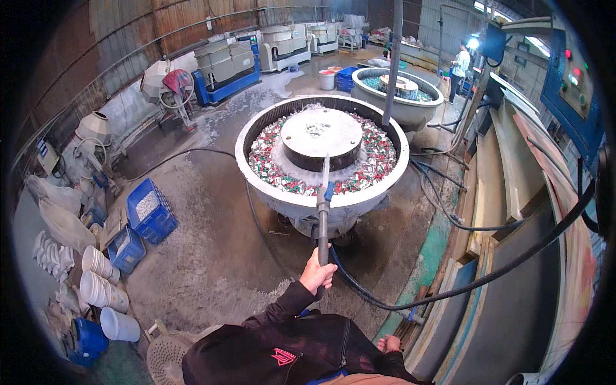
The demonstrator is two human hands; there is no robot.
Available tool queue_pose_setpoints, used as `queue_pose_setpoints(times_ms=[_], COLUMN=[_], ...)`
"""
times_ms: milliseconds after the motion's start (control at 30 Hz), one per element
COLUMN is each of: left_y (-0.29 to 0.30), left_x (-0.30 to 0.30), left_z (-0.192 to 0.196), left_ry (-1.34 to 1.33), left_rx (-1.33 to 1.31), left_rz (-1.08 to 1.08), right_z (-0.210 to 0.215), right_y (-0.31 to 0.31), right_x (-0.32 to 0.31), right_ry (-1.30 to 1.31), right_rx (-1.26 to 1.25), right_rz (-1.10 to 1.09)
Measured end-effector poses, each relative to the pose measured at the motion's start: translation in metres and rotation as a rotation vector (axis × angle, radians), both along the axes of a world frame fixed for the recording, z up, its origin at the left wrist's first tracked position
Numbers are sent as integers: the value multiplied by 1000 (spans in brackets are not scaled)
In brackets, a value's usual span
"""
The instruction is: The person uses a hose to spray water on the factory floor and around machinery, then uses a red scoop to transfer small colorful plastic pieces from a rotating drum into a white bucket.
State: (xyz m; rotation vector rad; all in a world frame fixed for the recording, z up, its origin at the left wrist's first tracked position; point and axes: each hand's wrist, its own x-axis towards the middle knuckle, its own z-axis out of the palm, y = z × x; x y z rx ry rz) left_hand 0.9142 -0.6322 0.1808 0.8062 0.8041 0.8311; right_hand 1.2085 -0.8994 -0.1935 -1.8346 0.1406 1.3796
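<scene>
Wet workshop floor – blue crates (151,210) at left – right hand (317,273) fingers gripping hose nozzle (323,215); left hand's grip unclear

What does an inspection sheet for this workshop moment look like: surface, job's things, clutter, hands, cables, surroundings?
Surface: wet, grey concrete floor.
Job's things: hose wand sprays water into round vibratory tub filled with small red, green and white pieces.
Clutter: blue crates, stacked white buckets, white sacks.
Hands: left hand grips the wand; right hand low by the body, holds nothing visible.
Cables: black hose loops across the floor.
Surroundings: second tub, person far off, control panel.
</scene>
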Motion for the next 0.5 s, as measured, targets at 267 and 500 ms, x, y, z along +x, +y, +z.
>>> queue_pose_setpoints(times_ms=[267, 500], left_y=[26, 35], left_x=[6, -17], left_z=[9, 6], left_ry=[14, -31], left_rx=[54, 49], left_rz=[86, 207], right_z=[-27, -147], right_y=[-23, -128], right_x=[-37, 0], right_ry=[-196, -936], right_rx=[38, -56], right_rz=[488, 1322])
